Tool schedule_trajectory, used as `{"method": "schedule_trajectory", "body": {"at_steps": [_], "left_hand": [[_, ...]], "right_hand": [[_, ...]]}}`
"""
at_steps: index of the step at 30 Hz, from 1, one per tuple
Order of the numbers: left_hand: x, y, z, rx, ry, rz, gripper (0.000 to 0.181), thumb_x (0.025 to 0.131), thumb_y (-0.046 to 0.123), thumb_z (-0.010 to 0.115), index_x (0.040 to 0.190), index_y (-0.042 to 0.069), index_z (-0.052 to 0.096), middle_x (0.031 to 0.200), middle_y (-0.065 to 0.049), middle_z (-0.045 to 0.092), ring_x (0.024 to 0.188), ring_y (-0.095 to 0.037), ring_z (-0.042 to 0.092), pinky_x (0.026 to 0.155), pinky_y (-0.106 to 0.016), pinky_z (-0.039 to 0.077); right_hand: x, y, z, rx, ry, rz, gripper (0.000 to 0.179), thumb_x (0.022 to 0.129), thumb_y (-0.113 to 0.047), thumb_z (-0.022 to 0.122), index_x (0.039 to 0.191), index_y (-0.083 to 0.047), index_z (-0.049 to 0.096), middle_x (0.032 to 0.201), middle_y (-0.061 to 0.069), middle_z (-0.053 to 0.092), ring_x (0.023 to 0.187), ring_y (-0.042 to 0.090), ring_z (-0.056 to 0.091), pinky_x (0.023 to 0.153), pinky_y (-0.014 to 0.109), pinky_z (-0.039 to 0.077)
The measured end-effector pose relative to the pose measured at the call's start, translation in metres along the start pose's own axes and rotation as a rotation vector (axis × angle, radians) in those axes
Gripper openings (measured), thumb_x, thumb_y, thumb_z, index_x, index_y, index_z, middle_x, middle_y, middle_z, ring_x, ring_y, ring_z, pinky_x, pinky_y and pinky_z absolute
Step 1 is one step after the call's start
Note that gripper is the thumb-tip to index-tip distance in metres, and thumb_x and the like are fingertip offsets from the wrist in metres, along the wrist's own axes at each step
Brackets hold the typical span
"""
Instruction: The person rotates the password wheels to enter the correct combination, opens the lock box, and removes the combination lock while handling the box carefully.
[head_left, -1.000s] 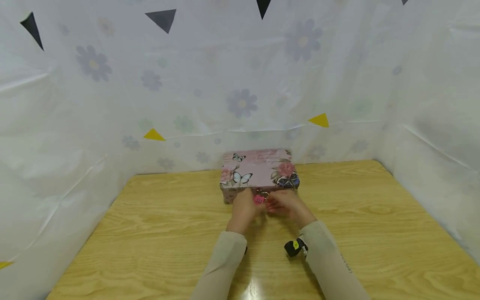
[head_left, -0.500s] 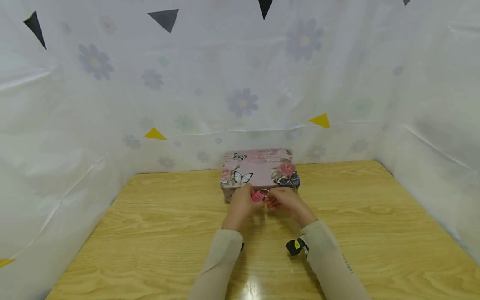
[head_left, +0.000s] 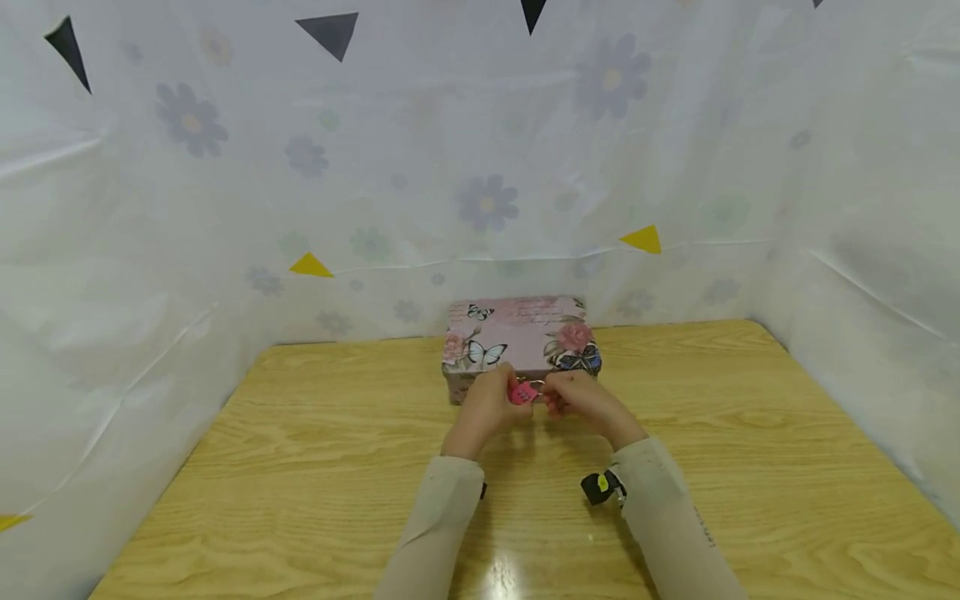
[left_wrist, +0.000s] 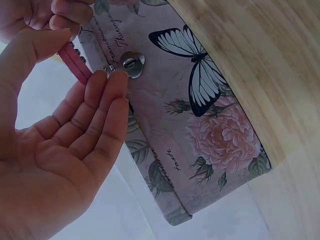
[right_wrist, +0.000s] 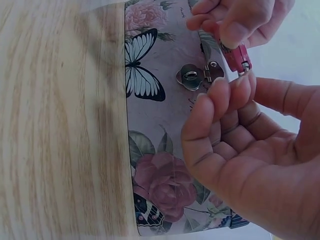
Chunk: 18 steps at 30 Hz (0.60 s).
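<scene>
A pink combination padlock [head_left: 522,392] is held just in front of a pink tin box [head_left: 517,333] printed with butterflies and roses. My left hand [head_left: 486,410] pinches the padlock's body between thumb and fingertips. From the other side, my right hand [head_left: 592,404] pinches its metal shackle [right_wrist: 243,71] with the fingertips. The box is closed, and its silver clasp [right_wrist: 190,77] shows on the front face with a small turning tab. In the right wrist view the padlock stands apart from this clasp. Fingers hide part of the shackle.
The box stands at the back of a wood-grain table [head_left: 337,475], close to a white flowered curtain [head_left: 405,167]. White sheets also line both sides. A black strap [head_left: 597,487] hangs at the right wrist.
Both hands rise a little, and the padlock turns and comes up between them. Over the last half second the right hand and the padlock shift slightly right. The box stays put.
</scene>
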<state>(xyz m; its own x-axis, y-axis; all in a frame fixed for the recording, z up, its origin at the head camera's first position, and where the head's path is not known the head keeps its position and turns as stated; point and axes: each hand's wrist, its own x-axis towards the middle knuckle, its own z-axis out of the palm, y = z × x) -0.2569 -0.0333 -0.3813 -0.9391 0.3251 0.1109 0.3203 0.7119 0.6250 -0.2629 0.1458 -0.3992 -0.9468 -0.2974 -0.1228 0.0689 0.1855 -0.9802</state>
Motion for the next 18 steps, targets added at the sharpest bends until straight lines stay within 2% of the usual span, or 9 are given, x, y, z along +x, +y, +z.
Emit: {"method": "schedule_trajectory", "body": {"at_steps": [9, 18], "left_hand": [[0.0004, 0.0010, 0.0004, 0.000, -0.002, 0.025, 0.028, 0.075, 0.008, 0.077, 0.086, 0.007, 0.052, 0.074, -0.001, 0.052, 0.064, -0.013, 0.046, 0.055, -0.025, 0.038], [-0.0002, 0.0009, 0.0022, 0.027, 0.014, 0.071, 0.028, 0.074, 0.007, 0.078, 0.086, 0.007, 0.053, 0.073, -0.001, 0.053, 0.064, -0.013, 0.046, 0.056, -0.025, 0.039]], "right_hand": [[-0.0005, 0.0002, -0.0032, -0.017, -0.003, 0.014, 0.026, 0.096, -0.013, 0.042, 0.089, 0.006, 0.058, 0.073, 0.002, 0.054, 0.065, 0.012, 0.050, 0.067, 0.031, 0.049], [-0.0011, 0.0013, -0.0036, -0.015, -0.018, 0.033, 0.027, 0.097, -0.014, 0.042, 0.078, -0.002, 0.058, 0.069, 0.001, 0.052, 0.062, 0.012, 0.045, 0.062, 0.028, 0.042]]}}
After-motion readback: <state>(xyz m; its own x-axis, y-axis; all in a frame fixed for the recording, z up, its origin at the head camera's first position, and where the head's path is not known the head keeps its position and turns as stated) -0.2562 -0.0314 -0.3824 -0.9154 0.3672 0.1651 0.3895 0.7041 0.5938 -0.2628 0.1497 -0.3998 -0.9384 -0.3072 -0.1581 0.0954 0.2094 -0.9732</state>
